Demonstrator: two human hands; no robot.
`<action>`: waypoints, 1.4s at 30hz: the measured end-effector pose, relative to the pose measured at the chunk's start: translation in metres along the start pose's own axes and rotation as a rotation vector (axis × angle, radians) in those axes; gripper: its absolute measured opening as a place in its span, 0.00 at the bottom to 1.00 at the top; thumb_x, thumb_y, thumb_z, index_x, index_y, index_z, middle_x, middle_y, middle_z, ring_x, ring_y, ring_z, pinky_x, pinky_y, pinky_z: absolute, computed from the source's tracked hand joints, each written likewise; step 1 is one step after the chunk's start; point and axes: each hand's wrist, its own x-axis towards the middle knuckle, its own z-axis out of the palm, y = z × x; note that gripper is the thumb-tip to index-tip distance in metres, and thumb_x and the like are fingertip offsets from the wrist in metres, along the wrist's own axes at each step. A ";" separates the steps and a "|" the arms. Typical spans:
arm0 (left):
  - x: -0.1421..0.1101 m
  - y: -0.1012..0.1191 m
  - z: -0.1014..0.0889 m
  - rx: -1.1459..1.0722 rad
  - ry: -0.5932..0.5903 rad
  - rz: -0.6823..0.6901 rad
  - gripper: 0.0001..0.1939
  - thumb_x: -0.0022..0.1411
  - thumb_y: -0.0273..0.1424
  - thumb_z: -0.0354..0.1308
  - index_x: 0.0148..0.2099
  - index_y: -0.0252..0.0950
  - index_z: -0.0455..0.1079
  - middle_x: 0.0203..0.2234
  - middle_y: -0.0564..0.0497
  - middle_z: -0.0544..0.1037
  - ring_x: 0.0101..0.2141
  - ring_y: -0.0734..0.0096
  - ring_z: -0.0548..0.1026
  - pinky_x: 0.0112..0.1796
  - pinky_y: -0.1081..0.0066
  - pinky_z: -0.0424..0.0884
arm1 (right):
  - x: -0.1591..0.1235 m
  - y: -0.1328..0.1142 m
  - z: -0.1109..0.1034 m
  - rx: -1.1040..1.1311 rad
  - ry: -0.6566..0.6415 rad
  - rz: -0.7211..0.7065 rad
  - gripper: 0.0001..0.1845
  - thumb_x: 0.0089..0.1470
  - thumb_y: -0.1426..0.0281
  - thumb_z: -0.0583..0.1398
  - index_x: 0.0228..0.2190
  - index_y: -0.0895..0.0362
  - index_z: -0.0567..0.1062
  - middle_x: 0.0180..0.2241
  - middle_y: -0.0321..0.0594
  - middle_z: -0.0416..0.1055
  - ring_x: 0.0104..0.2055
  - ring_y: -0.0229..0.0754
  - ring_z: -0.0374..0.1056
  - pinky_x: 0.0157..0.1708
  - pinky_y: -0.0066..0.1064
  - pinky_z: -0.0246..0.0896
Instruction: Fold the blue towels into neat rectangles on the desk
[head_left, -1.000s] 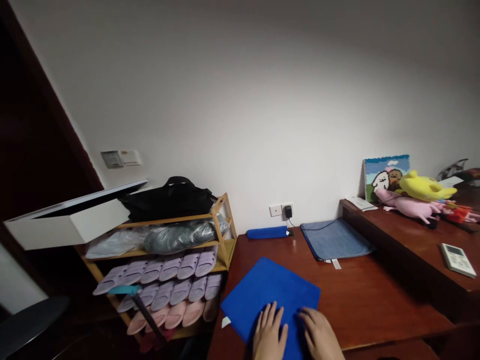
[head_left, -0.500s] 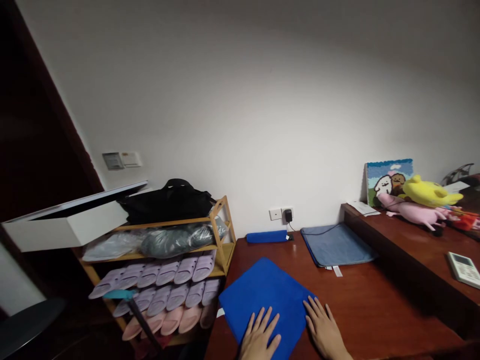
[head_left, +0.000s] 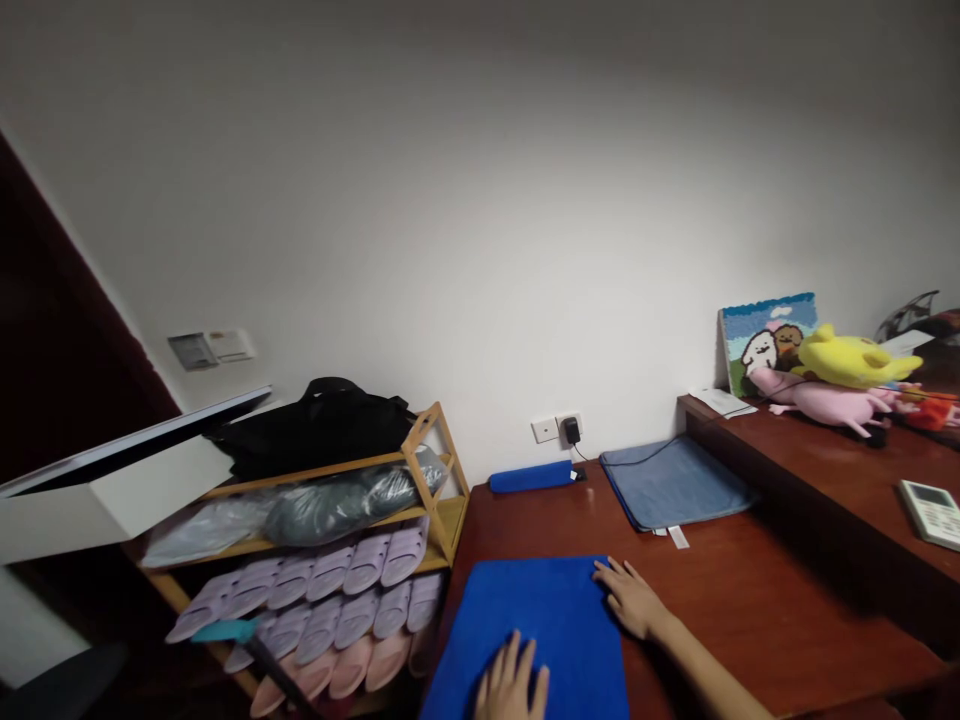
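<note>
A flat blue cloth (head_left: 540, 600) lies on the reddish-brown table (head_left: 720, 610), its far edge roughly parallel to the wall and its near part cut off by the frame. My left hand (head_left: 511, 682) rests on the cloth near the bottom, fingers spread. At the cloth's far right corner is my right hand (head_left: 630, 597), fingers stretched out and touching the edge. Behind, by the wall, lies a rolled blue cloth (head_left: 531, 477) with a small white tag. A folded grey-blue cloth (head_left: 675, 487) with white tags lies farther right.
A wooden shoe rack (head_left: 431, 480) with several slippers (head_left: 360, 605), a black bag (head_left: 322, 425) and a white box (head_left: 161, 480) stands left. A black plug (head_left: 571, 430) trails a cable. The raised ledge at right holds plush toys (head_left: 836, 400), a picture (head_left: 769, 345) and a remote-like device (head_left: 931, 512).
The blue cloth has turned from a diamond position to nearly square with the table. My right hand has moved to its far right corner, and my left hand sits lower. The view has tilted slightly.
</note>
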 end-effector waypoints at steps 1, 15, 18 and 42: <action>0.005 -0.016 -0.016 0.014 0.048 0.007 0.28 0.74 0.45 0.42 0.71 0.50 0.64 0.71 0.54 0.61 0.70 0.54 0.61 0.68 0.47 0.60 | 0.003 0.001 -0.001 0.001 0.001 -0.003 0.34 0.58 0.71 0.49 0.64 0.53 0.70 0.73 0.39 0.55 0.77 0.49 0.43 0.74 0.50 0.35; -0.037 -0.071 -0.003 0.078 0.018 -0.192 0.33 0.73 0.46 0.43 0.75 0.43 0.55 0.73 0.49 0.54 0.72 0.52 0.53 0.69 0.45 0.55 | 0.047 -0.006 0.029 -0.053 0.105 0.107 0.37 0.64 0.67 0.45 0.72 0.57 0.55 0.74 0.42 0.51 0.77 0.46 0.43 0.74 0.47 0.37; -0.022 -0.061 -0.014 0.060 0.057 -0.174 0.32 0.74 0.44 0.42 0.75 0.40 0.56 0.73 0.47 0.55 0.72 0.52 0.54 0.70 0.46 0.54 | 0.052 -0.011 0.039 -0.071 0.143 0.151 0.36 0.68 0.61 0.42 0.72 0.58 0.56 0.74 0.43 0.50 0.77 0.49 0.43 0.74 0.50 0.38; 0.069 -0.111 -0.016 0.052 0.047 -0.120 0.36 0.75 0.46 0.37 0.76 0.34 0.51 0.74 0.45 0.52 0.73 0.55 0.52 0.70 0.51 0.53 | 0.049 -0.015 0.037 -0.077 0.163 0.188 0.35 0.68 0.61 0.41 0.71 0.58 0.58 0.74 0.42 0.51 0.76 0.47 0.44 0.75 0.46 0.38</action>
